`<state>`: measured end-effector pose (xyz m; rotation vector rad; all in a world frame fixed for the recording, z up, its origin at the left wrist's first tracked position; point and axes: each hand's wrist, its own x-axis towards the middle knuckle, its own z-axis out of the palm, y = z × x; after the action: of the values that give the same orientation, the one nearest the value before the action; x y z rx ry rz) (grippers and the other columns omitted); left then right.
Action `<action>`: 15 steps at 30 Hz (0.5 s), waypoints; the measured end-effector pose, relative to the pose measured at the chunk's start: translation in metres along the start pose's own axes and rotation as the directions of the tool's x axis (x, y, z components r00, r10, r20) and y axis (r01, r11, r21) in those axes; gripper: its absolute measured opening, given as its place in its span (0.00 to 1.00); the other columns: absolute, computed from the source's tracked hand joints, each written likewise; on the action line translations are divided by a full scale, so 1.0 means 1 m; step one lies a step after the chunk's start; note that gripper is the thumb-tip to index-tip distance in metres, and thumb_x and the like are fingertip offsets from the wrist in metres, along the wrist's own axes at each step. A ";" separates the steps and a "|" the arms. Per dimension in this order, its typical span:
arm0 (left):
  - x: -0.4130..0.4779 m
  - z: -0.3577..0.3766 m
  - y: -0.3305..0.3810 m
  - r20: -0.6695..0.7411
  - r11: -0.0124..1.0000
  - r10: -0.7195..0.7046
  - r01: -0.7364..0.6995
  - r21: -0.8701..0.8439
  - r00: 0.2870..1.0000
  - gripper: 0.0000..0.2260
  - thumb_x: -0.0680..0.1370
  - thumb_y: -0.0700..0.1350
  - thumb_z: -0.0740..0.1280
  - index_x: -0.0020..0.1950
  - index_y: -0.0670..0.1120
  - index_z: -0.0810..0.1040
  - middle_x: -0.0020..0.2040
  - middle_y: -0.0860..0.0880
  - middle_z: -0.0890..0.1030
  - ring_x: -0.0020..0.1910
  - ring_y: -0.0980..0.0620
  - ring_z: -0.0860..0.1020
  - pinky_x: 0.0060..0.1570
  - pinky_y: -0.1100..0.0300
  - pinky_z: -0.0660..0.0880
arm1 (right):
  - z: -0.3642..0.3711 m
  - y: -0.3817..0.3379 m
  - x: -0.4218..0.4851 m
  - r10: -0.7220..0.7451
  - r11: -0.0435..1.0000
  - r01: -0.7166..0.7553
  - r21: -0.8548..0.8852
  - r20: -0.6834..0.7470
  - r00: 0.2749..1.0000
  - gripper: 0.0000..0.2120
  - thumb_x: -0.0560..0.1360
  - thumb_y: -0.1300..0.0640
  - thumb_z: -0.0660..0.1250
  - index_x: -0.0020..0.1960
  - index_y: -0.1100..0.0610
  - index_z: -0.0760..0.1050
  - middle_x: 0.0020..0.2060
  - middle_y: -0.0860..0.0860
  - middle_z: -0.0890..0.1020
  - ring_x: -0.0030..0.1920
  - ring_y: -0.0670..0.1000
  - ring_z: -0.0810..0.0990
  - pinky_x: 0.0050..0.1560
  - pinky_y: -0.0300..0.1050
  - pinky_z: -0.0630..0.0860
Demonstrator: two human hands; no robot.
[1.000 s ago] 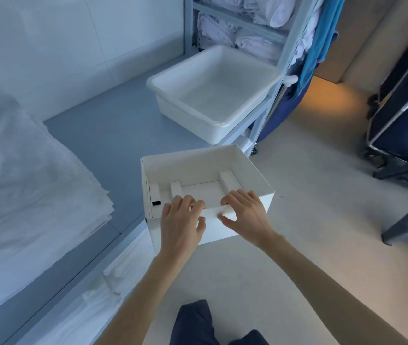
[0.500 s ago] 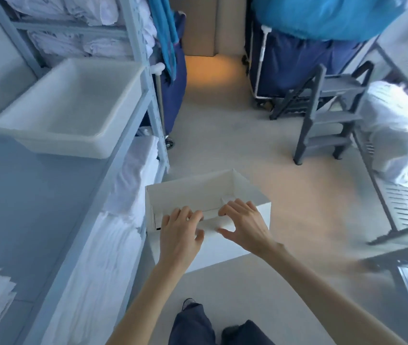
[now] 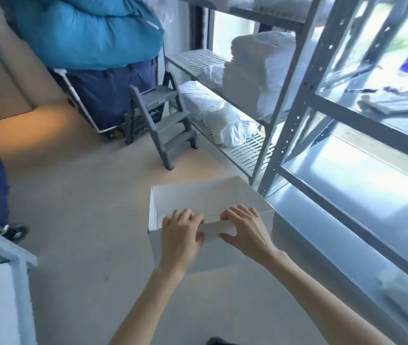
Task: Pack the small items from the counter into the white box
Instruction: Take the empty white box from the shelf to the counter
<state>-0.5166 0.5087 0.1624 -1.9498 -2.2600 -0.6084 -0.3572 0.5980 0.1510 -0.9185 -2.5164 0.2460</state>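
White box (image 3: 198,197) held in mid-air above the pale floor (image 3: 85,207), open top tilted slightly toward the camera, long axis running left to right across the view, far wall higher in the picture than the near one. Gripped along the near wall by both hands: left hand (image 3: 180,240) curled over the rim left of centre, fingers hooked inside and thumb pressed on the outer face; right hand (image 3: 245,230) clamped the same way just right of centre, fingers over the rim, thumb below on the outside. Inside mostly hidden by the near wall and the hands; contents not to be made out, possibly a folded inner flap at the left corner. Right of the box, close by, a grey metal shelf rack (image 3: 295,113) with slotted shelves and white folded linen (image 3: 255,70). Beyond the box, a grey step stool (image 3: 163,120) on the floor, and behind that a dark blue laundry cart (image 3: 108,95) topped with a bright blue bundle (image 3: 85,31). Small dark items (image 3: 362,90), blurred, on the rack's upper right shelf.
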 end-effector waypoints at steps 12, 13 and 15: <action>0.138 0.037 0.144 -0.044 0.900 0.415 -0.417 -0.128 0.909 0.13 0.59 0.46 0.78 0.40 0.50 0.78 0.36 0.51 0.77 0.39 0.46 0.75 0.36 0.55 0.69 | -0.102 0.125 -0.037 0.341 0.897 -0.407 -0.173 -0.315 0.886 0.18 0.60 0.53 0.76 0.44 0.50 0.70 0.40 0.46 0.79 0.42 0.51 0.75 0.42 0.41 0.60; 0.148 0.040 0.151 -0.051 0.889 0.437 -0.440 -0.130 0.898 0.14 0.59 0.46 0.78 0.39 0.50 0.78 0.36 0.51 0.76 0.39 0.46 0.75 0.36 0.55 0.69 | -0.106 0.132 -0.036 0.349 0.887 -0.425 -0.182 -0.340 0.873 0.18 0.60 0.53 0.76 0.44 0.50 0.71 0.40 0.46 0.79 0.42 0.52 0.75 0.42 0.41 0.60; 0.170 0.046 0.163 -0.064 0.863 0.483 -0.487 -0.133 0.873 0.14 0.58 0.46 0.78 0.39 0.50 0.77 0.36 0.51 0.76 0.39 0.45 0.75 0.36 0.55 0.69 | -0.113 0.146 -0.031 0.371 0.863 -0.467 -0.193 -0.385 0.845 0.17 0.60 0.52 0.75 0.44 0.51 0.71 0.39 0.47 0.79 0.42 0.52 0.76 0.42 0.42 0.60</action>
<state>-0.3806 0.6996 0.2141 -2.4324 -1.6325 -0.7374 -0.2004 0.6905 0.1949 -1.4963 -2.0359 -0.1349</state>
